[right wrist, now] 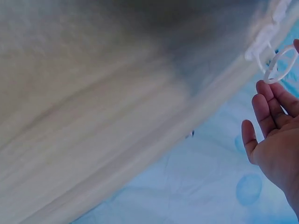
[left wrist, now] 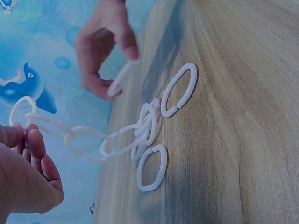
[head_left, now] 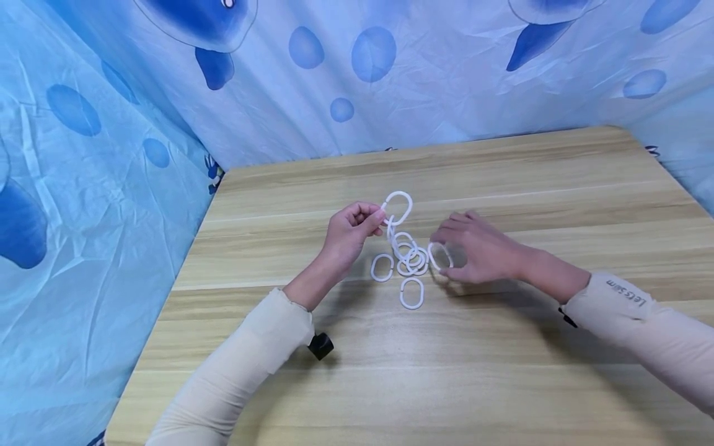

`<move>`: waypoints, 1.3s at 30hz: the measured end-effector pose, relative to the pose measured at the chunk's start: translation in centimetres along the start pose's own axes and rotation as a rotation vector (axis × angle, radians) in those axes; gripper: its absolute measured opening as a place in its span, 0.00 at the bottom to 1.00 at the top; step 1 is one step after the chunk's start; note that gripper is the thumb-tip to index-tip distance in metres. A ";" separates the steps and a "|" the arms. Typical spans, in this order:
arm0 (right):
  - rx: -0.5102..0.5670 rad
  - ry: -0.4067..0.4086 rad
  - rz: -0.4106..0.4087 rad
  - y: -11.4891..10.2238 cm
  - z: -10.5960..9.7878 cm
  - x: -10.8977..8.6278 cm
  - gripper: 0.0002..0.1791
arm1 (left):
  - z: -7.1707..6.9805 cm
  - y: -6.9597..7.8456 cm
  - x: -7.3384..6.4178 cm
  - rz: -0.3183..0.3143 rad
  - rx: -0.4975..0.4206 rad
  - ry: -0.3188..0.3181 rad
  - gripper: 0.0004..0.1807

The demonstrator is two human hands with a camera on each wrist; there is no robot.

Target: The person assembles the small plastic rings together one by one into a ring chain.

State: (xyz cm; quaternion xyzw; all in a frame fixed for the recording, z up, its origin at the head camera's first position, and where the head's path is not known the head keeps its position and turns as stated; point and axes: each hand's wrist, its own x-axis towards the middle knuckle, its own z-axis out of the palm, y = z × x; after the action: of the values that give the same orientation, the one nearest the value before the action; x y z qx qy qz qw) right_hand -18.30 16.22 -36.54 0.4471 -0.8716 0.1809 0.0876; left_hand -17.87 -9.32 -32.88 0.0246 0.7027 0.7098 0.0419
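Note:
My left hand pinches a white oval plastic ring between thumb and fingers, above the table. From that ring a chain of linked white rings slants down to a small heap. To the right of the heap, my right hand holds a single white ring between thumb and fingertips. Two loose rings lie flat on the wood near the heap: one ring to its left, another ring in front. Small gaps show in some rings. How the heaped rings interlink is hard to tell.
The wood-grain table spreads beneath both arms. Blue curtains with whale and bubble prints hang along its back and left edges. A small black block is at the left wrist.

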 end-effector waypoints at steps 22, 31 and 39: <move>0.155 0.301 0.005 1.0 -2.3 2.1 0.25 | 0.2 -0.5 -0.1 0.022 -0.002 -0.013 0.06; 0.242 0.384 0.050 1.2 -3.0 3.2 0.25 | 0.3 -0.5 -0.1 0.017 0.001 -0.014 0.05; 0.373 0.387 0.175 0.5 -4.2 4.1 0.24 | 0.4 -0.7 -0.2 0.000 0.016 -0.027 0.06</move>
State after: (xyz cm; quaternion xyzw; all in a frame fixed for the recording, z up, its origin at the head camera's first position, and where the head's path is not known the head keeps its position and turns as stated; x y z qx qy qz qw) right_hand -21.11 15.08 -31.56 0.3357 -0.8257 0.4270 0.1524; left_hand -17.63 -8.94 -33.55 0.0344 0.7076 0.7039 0.0513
